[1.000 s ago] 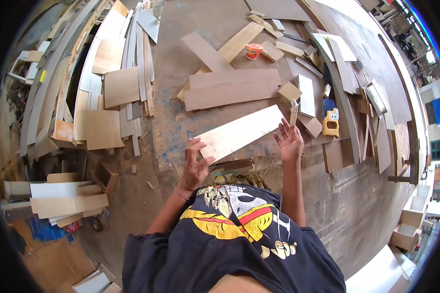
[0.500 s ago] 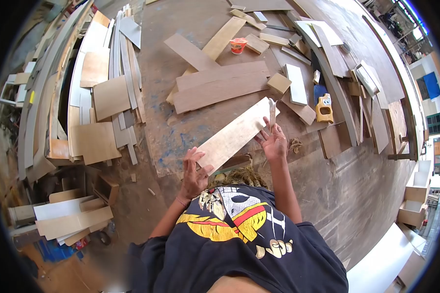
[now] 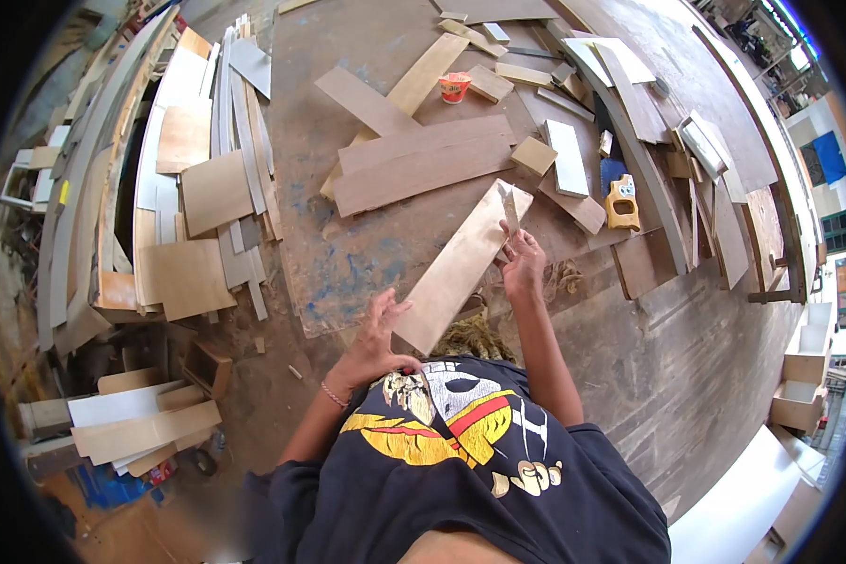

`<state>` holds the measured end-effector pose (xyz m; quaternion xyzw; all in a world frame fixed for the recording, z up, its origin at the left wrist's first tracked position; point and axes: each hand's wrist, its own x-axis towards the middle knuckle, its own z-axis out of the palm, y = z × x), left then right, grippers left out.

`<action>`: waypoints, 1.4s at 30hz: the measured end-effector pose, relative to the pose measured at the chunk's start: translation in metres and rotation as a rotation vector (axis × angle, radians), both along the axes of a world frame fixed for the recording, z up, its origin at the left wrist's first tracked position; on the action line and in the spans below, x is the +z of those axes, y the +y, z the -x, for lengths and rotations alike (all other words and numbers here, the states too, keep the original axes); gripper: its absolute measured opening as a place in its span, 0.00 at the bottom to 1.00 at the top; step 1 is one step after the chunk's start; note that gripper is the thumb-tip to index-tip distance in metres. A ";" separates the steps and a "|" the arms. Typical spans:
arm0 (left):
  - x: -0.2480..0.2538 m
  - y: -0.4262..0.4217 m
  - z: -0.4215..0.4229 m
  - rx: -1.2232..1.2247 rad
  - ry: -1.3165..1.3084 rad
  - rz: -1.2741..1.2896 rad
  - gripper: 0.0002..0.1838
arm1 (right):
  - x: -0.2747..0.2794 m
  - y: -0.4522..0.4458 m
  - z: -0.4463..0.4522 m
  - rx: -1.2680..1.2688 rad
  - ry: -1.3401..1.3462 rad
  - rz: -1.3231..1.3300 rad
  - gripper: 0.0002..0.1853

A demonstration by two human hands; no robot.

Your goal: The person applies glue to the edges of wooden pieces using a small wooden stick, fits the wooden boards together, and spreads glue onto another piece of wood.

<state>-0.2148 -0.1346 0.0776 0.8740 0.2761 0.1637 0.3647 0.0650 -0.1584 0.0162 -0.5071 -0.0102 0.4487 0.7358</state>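
Observation:
A pale, rectangular wooden board (image 3: 462, 268) slants from near my shirt up to the right. Beside its near end is my left hand (image 3: 376, 334), fingers spread and curved, apart from the board's left edge; its thumb reaches toward the shirt. At the far right edge of the board, my right hand (image 3: 522, 263) has its fingers closed on a narrow, light strip (image 3: 510, 209), which stands up across the board's end. What kind of tool or piece the strip is, I cannot make out. Whether those fingers also support the board is hidden.
Brown planks (image 3: 423, 169) lie crossed on the stained work table (image 3: 320, 249). An orange-red cup (image 3: 455, 87) stands beyond them. To the right are a yellow-handled saw (image 3: 622, 202), a white block (image 3: 567, 158) and wood offcuts (image 3: 533, 156). Stacked panels (image 3: 186, 277) fill the left.
My left hand has come off the board's near end and opened. The board has turned steeper, and my right hand with the strip has shifted slightly left.

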 end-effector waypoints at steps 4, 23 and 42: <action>-0.004 0.021 -0.012 0.054 0.062 0.572 0.60 | -0.014 0.004 0.007 0.048 0.028 -0.074 0.06; 0.031 0.139 -0.127 0.412 -0.544 0.483 0.24 | 0.077 0.029 0.017 0.422 0.242 -0.531 0.07; -0.022 0.076 -0.121 0.485 -0.374 0.860 0.33 | 0.048 0.028 -0.062 0.480 0.164 -0.123 0.06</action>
